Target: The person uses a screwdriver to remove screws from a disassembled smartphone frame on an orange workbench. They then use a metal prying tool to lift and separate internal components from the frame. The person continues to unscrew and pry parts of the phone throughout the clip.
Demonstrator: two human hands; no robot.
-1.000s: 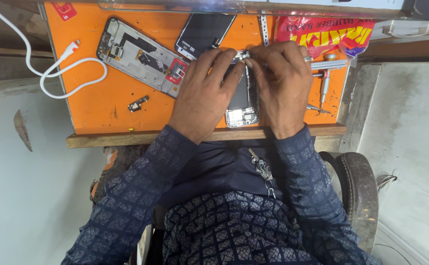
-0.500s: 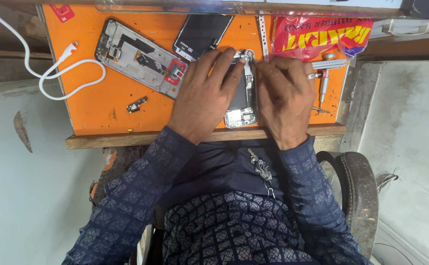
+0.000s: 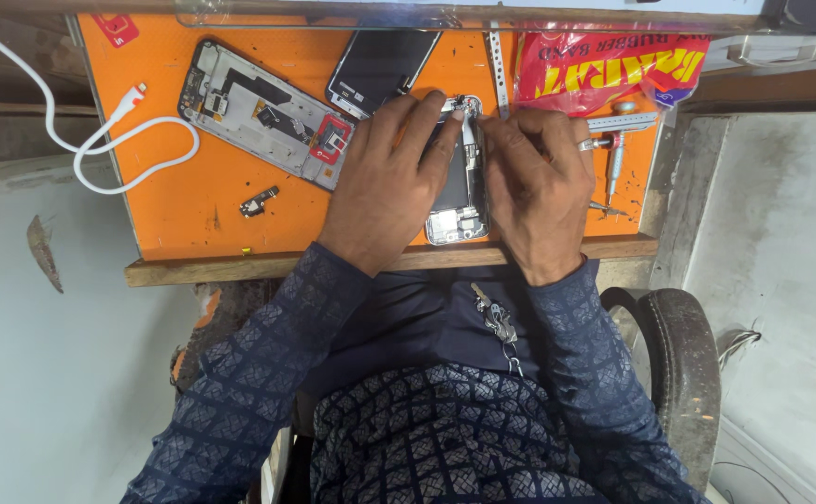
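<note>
Pressing flat, left hand (image 3: pixel 385 182) and right hand (image 3: pixel 539 187) pin the opened phone (image 3: pixel 459 201) near the mat's front edge (image 3: pixel 240 247); neither curls around it, bare mat left.

Both arms reach forward over the near edge of the surface (image 3: pixel 240 271), sleeves of dark patterned cloth drawn down to the wrists, forearms converging toward the middle. The left hand (image 3: pixel 385 182) lies palm down, knuckles up, its fingers stretched toward the far edge with the tips pressed down. The right hand (image 3: pixel 539 187) sits just beside it, also palm down, fingers curled inward toward the left fingertips, a ring on one finger.
</note>
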